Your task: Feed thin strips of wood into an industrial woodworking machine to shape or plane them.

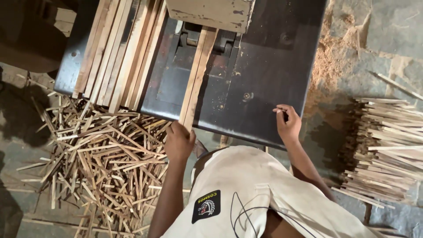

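Left hand (179, 142) is curled over the near end of a wood strip (197, 75), gripping it at the table's front edge. That strip is pale, flat and narrow, really two thin slats lying side by side, and it runs away from the person across the table (260, 75) to slip under a cream, chipped metal housing (210, 13) at the far side. Right hand (287, 121) rests on the table's near right edge, fingers loosely bent, holding nothing, well apart from the strip.

Dark, worn metal forms the table top, dusted with pale specks of sawdust, with a bolt head near its middle. A stack of long slats (116, 53) lies along its left part, parallel to the strip, their near ends overhanging the edge.

Below, on the left, a loose heap of short offcuts (101, 154) covers the floor, thin sticks crossing every way. On the right a neater pile of sticks (387, 145) lies with ends roughly aligned. Rough grey stone slabs (387, 31) make up the floor, with a drift of orange-brown sawdust (328, 57) beside the table's right edge.

An off-white, soiled shirt (246, 194) fills the lower view, bearing a small black square patch (206, 206) with a yellow and white emblem, and a thin dark cord looped beside it.
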